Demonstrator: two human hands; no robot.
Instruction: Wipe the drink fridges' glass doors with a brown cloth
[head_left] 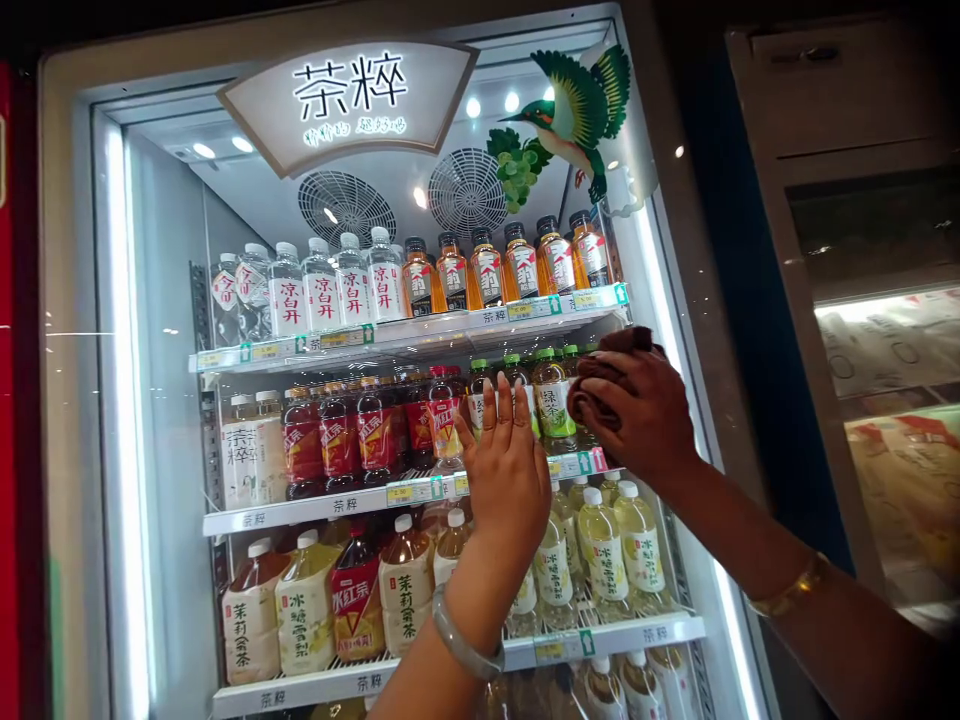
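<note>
My left hand (506,470) lies flat against the glass door of a lit drinks fridge, fingers spread and holding nothing. A pale bangle (465,640) circles that wrist. Higher and to the right, my right hand (649,410) is closed round a bunched dark brown cloth (596,400), which is at the glass near the door's right side. A gold bracelet (795,590) sits on the right wrist. Behind the glass, between the hands, stand green-capped tea bottles (553,400). Red-labelled tea bottles (379,430) are left of my left hand on the same shelf.
Clear and amber bottles (484,270) line the top shelf, with larger bottles (307,610) below. A fan-shaped sign (349,100) and a bird picture (574,110) are at the door's top. The fridge frame (64,300) borders the glass. Another lit cabinet (892,330) stands at right.
</note>
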